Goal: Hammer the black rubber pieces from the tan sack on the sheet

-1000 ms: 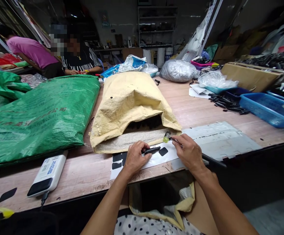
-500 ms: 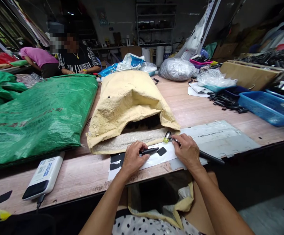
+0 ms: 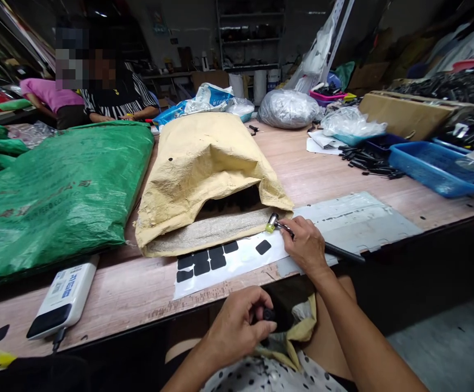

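My right hand [image 3: 305, 245] is closed round the shaft of a small hammer, its metal and yellow head [image 3: 272, 223] at the sack's front edge and its black handle reaching right. Below the table edge, over my lap, my left hand [image 3: 242, 322] grips a small black piece [image 3: 268, 314], mostly hidden by the fingers. A white sheet [image 3: 237, 268] with several black rounded stickers lies along the table's front edge. One sticker [image 3: 263, 247] sits apart from the others. Behind the sheet rests a yellow sack [image 3: 212, 147], its mouth open towards me with dark contents inside.
A green sack [image 3: 61, 185] and a white power bank [image 3: 63, 296] with a cable are on the left. Grey plate [image 3: 359, 218], black parts [image 3: 369, 163] and a blue tray [image 3: 441, 169] occupy the right. An open yellow bag [image 3: 304, 335] is in my lap. People work across the table.
My left hand has moved down off the sheet to above my lap with the black piece, uncovering more stickers. My right hand still holds the hammer. The view has shifted slightly.
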The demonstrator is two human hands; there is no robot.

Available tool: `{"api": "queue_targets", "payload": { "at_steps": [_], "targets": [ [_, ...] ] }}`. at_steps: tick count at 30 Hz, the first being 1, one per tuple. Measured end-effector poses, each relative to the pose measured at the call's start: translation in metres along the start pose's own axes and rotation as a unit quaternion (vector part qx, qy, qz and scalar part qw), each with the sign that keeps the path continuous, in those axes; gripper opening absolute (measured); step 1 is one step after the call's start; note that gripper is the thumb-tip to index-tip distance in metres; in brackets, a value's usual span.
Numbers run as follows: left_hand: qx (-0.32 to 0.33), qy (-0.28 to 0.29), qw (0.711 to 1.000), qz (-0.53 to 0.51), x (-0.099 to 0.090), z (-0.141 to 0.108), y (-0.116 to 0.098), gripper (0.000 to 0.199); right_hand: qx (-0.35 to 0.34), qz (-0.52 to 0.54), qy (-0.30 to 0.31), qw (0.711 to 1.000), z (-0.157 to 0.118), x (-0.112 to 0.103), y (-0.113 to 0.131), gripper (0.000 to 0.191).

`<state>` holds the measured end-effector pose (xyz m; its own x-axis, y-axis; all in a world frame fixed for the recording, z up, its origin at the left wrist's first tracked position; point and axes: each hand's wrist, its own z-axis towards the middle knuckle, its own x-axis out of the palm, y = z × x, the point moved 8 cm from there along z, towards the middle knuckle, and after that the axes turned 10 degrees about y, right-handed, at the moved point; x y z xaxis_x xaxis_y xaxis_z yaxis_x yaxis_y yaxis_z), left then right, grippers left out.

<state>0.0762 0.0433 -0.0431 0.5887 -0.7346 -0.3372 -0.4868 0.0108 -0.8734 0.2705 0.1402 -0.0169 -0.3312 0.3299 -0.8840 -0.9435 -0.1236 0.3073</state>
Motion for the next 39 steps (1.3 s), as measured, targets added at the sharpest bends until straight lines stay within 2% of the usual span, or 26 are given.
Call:
{"api": "queue_targets", "payload": {
  "at_steps": [2,6,11,14,16,17,19,21,23,24,25,27,28,30,32,33,35,39],
  "targets": [
    [-0.008,-0.007,1.000,0.010,0.005,-0.001,0.010,0.022,0.001,-0.001,-0.002,1.000,0.000,-0.001,0.000,0.022],
    [-0.013,0.001,0.991,0.135,0.024,0.000,0.034,0.023,0.001,0.001,-0.007,1.000,-0.001,-0.001,-0.001,0.022],
    [-0.144,0.025,0.975,0.165,0.048,0.014,0.108,0.026,-0.007,0.002,-0.012,1.000,0.000,0.000,-0.001,0.021],
    [-0.177,0.016,0.971,0.160,0.053,0.020,0.134,0.030,-0.003,-0.005,-0.010,1.000,0.000,0.001,-0.001,0.022],
    [-0.167,0.019,0.974,0.153,0.053,0.022,0.131,0.038,-0.003,-0.010,-0.010,1.000,-0.001,0.001,-0.001,0.022],
    [-0.155,0.028,0.976,0.153,0.053,0.021,0.123,0.041,-0.003,-0.012,-0.012,1.000,-0.001,0.001,0.000,0.022],
    [-0.114,0.068,0.978,0.161,0.053,0.018,0.093,0.040,-0.004,-0.014,-0.014,1.000,-0.001,0.000,0.000,0.022],
    [-0.048,0.117,0.978,0.163,0.049,0.012,0.050,0.032,-0.004,-0.014,-0.013,1.000,-0.001,0.000,0.000,0.022],
    [0.020,0.140,0.981,0.133,0.032,0.011,0.004,0.029,-0.004,-0.012,-0.009,1.000,-0.001,0.000,0.001,0.022],
    [0.043,0.135,0.983,0.114,0.017,0.013,-0.016,0.027,-0.003,-0.011,-0.008,1.000,-0.001,0.000,0.000,0.022],
    [0.059,0.098,0.988,0.108,-0.005,0.020,-0.031,0.024,-0.001,-0.010,-0.006,1.000,-0.001,0.000,0.000,0.022],
    [0.058,-0.055,0.984,0.162,-0.066,0.038,-0.049,0.025,0.002,-0.006,-0.005,1.000,-0.001,0.000,-0.001,0.022],
    [0.039,-0.144,0.970,0.192,-0.099,0.047,-0.051,0.027,0.003,-0.005,-0.005,1.000,0.000,0.000,-0.001,0.021],
    [-0.025,-0.295,0.919,0.260,-0.154,0.063,-0.046,0.030,0.004,-0.001,-0.005,1.000,0.000,0.001,-0.001,0.021],
    [-0.122,-0.355,0.872,0.315,-0.188,0.081,-0.030,0.030,0.005,0.001,-0.006,1.000,0.000,0.001,-0.002,0.021],
    [-0.160,-0.366,0.855,0.330,-0.198,0.088,-0.022,0.030,0.005,0.002,-0.006,1.000,0.000,0.001,-0.002,0.021],
    [-0.204,-0.371,0.840,0.340,-0.207,0.099,-0.010,0.028,0.006,0.004,-0.007,1.000,0.001,0.002,-0.002,0.021],
    [-0.223,-0.374,0.840,0.325,-0.208,0.103,-0.003,0.028,0.009,0.006,-0.003,1.000,0.001,0.002,-0.002,0.021]
  ]
}}
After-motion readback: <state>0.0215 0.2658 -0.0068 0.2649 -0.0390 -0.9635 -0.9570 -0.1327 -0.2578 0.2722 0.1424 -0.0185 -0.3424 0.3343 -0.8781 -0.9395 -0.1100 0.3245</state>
